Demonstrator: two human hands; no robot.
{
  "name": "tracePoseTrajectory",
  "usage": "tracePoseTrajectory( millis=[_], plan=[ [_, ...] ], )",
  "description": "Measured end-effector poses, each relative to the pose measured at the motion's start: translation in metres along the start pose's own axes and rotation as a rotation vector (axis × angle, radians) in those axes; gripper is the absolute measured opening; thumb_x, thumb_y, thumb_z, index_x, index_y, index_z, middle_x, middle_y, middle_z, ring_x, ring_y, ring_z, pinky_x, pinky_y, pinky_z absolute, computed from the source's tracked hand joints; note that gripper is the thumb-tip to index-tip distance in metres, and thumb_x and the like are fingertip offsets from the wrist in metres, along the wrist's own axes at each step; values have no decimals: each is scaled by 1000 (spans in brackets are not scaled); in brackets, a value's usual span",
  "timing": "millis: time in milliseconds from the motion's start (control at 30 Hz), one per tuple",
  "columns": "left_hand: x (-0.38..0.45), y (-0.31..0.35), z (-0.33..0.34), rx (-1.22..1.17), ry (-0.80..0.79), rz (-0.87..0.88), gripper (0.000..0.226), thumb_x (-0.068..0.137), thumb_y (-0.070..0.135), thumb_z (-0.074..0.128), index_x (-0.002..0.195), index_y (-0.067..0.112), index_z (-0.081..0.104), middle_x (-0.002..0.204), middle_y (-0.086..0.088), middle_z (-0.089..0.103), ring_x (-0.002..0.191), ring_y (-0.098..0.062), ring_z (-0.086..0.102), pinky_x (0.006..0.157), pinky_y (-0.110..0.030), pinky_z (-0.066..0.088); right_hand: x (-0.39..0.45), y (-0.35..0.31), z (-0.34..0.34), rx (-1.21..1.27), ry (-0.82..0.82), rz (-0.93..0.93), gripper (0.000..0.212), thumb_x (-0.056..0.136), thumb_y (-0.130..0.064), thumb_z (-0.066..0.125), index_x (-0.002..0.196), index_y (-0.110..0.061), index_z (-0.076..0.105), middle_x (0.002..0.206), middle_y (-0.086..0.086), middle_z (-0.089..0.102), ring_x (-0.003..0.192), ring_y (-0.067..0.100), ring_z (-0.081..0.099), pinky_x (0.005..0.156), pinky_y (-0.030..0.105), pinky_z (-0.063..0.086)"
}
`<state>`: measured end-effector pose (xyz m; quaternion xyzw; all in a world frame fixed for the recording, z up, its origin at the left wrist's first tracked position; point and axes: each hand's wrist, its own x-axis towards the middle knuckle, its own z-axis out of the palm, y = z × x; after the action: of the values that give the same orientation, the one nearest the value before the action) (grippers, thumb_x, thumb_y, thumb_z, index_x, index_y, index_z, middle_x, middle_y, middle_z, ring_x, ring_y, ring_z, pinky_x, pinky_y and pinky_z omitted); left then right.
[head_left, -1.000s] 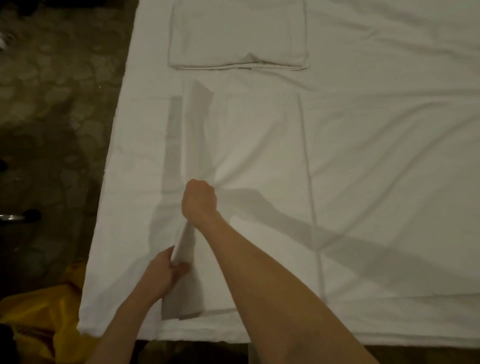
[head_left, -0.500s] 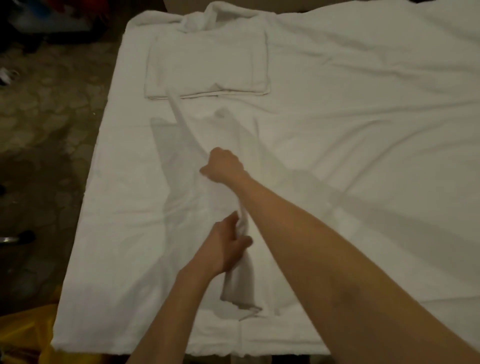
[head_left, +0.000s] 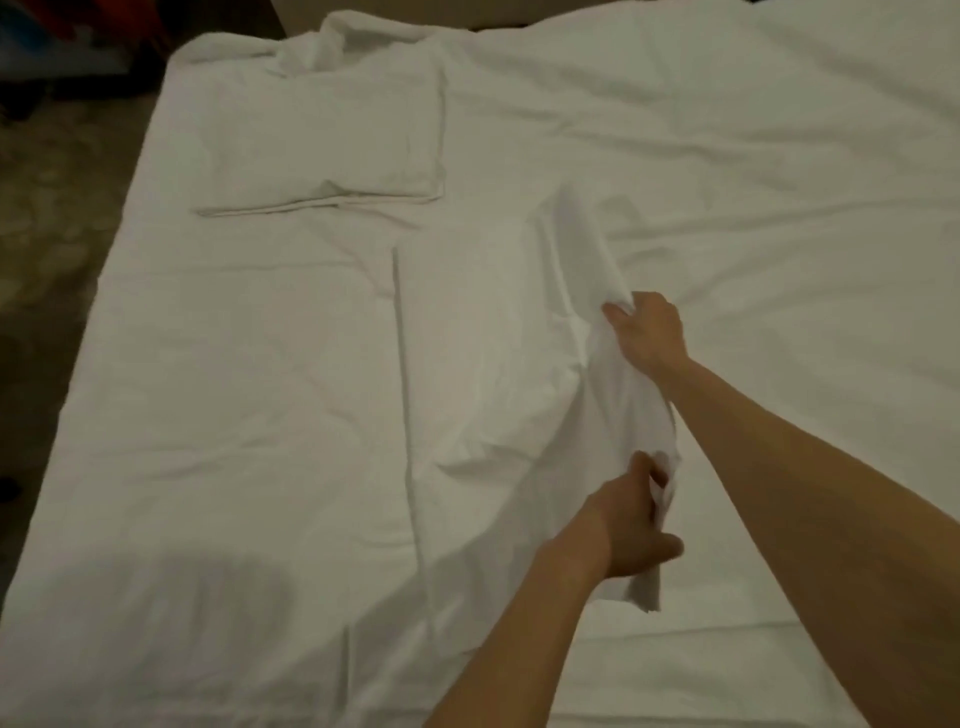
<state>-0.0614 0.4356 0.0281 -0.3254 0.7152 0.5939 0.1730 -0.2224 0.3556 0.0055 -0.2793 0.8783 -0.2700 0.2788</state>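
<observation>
The white cloth (head_left: 618, 400) is lying across the middle of the bed, toward its near edge. Its right side is being gathered up off the sheet into a loose rope between two hands. The right hand (head_left: 649, 332) is reaching farther out, fingers curled over the top of the bunch and clenching it. The left hand (head_left: 623, 525) is working nearer in, thumb and fingers wrapped round the lower end, with a short tail of cloth hanging below the fist.

To my eye this is a lift-and-straighten. The hands should be pulling apart along the gathered edge to take out the slack, then rising together so the rest is peeling off the bed without dragging. The risk I'm seeing is white on white: a fistful of bedsheet could be coming up too, so the grasp is better kept on the cloth's edge alone. The cloth's left hem (head_left: 402, 364) is lying flat as a straight grey line, and that's looking like a good guide for squaring up.

Now the surroundings. The bed (head_left: 779, 156) is filling nearly the whole view, its white sheet creasing in long soft folds. Along its left edge the floor (head_left: 47, 249) is showing dark and mottled. A folded cloth (head_left: 311, 130) is sitting flat by the bed's far left corner, well apart from the hands. Beyond that corner some red and blue things (head_left: 31, 41) are showing, too blurred to name.
</observation>
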Motion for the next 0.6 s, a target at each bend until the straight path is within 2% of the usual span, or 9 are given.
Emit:
tracePoseTrajectory(
  millis=[100,167,233,267,333,400,467,533,600],
  plan=[
    [11,-29,27,-23,-98,-112,64,81,20,72,134,22,36,110,-2,57,80,-18,55,69,-25,48,-1,55,-4,143,-14,199,32,94,-27,53,107,-2,67,104,20,66,102,36,61,75,31,40],
    [8,-61,33,-93,-28,-149,59,81,18,74,131,18,43,103,3,55,75,-11,53,70,-22,47,-14,88,-2,253,-125,384,44,87,-38,64,114,-3,65,110,15,66,105,35,61,84,37,49],
    [-2,-97,28,-169,186,-196,41,81,11,73,114,19,50,91,3,54,67,-7,51,69,-20,46,-32,112,0,330,-235,506,63,77,-43,75,120,0,62,116,15,65,106,32,62,91,41,51],
    [-10,-114,23,-186,320,-241,36,80,8,72,106,21,50,89,2,54,65,-7,51,68,-22,46,-40,120,1,314,-253,502,65,74,-42,78,120,1,62,116,14,66,106,31,63,92,42,51],
    [-30,-144,10,-183,550,-340,38,76,3,72,99,24,50,92,-5,57,66,-13,54,70,-30,49,-52,127,6,179,-247,426,63,74,-36,79,122,1,60,118,15,64,108,32,61,93,40,50],
    [-52,-167,-3,-125,643,-443,41,73,4,74,100,23,50,99,-9,59,70,-16,56,71,-32,49,-60,128,7,40,-214,393,54,79,-28,75,122,-1,58,119,17,62,111,35,58,89,38,47],
    [-71,-180,-12,-78,620,-518,47,71,8,77,108,18,51,110,-10,56,82,-18,56,76,-31,49,-69,134,6,-9,-196,444,49,81,-30,71,120,-3,58,121,19,61,111,35,57,87,38,45],
    [-86,-185,-12,-21,532,-530,62,70,13,80,122,14,47,122,-7,46,95,-18,52,83,-28,47,-82,145,5,-42,-209,509,57,83,-34,70,128,-3,53,128,18,57,117,35,54,91,39,44],
    [-97,-186,-3,51,447,-499,82,68,20,82,136,18,36,134,-5,34,108,-18,47,86,-26,46,-98,157,7,-39,-227,555,67,83,-39,70,135,-2,48,134,19,53,122,37,50,97,41,42]
  ],
)
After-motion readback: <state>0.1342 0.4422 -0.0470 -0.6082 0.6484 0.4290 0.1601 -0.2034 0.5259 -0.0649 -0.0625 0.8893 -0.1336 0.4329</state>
